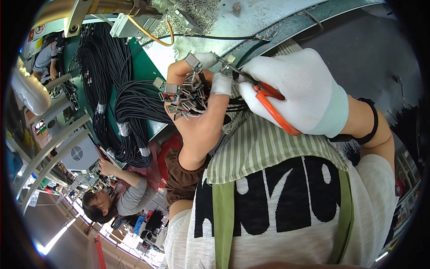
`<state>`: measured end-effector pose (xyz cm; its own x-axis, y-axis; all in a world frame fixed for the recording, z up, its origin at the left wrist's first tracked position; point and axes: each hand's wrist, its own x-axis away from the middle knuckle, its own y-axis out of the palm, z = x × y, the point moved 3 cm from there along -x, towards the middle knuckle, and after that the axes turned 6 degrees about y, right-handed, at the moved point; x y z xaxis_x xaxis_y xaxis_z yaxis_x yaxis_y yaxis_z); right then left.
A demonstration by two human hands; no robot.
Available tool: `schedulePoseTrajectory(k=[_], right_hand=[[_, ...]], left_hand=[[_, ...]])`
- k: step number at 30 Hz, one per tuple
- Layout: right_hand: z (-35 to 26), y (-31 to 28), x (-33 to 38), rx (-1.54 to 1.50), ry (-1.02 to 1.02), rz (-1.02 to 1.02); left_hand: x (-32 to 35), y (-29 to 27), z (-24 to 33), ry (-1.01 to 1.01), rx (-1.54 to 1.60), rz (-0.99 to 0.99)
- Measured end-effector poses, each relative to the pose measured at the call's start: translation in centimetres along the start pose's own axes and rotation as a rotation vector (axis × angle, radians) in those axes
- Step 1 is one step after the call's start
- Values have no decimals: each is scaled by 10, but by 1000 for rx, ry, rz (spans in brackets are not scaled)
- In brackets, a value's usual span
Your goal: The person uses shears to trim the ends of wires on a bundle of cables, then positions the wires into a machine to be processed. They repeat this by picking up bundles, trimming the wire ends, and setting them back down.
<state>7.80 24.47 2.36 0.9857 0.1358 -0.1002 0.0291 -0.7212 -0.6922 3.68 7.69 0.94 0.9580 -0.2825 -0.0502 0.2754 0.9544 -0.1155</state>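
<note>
My left hand, with white wraps on its thumb and a fingertip, is closed around a bunch of black cables. Their bare metal connectors stick out among its fingers, with short coloured wires behind some of them. One connector sits apart at the fingertips. My right hand, in a white knit glove, grips slim-jawed pliers with orange-red handles. The dark jaws reach a small connector end between my left fingertips. Whether they touch it is too small to tell.
Bundles of black cable, tied with clear wraps, lie on a green surface at the left. Metal scraps cover part of the white bench. A brass-coloured tube crosses above. A co-worker sits at the lower left.
</note>
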Motion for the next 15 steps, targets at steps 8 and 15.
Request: schedulePoseTrajectory(k=[8, 15], right_hand=[[1, 10, -1, -101, 13, 74], [3, 16, 1, -199, -7, 25]], left_hand=[[-1, 3, 3, 400, -172, -31], [-5, -2, 0, 117, -82, -79]])
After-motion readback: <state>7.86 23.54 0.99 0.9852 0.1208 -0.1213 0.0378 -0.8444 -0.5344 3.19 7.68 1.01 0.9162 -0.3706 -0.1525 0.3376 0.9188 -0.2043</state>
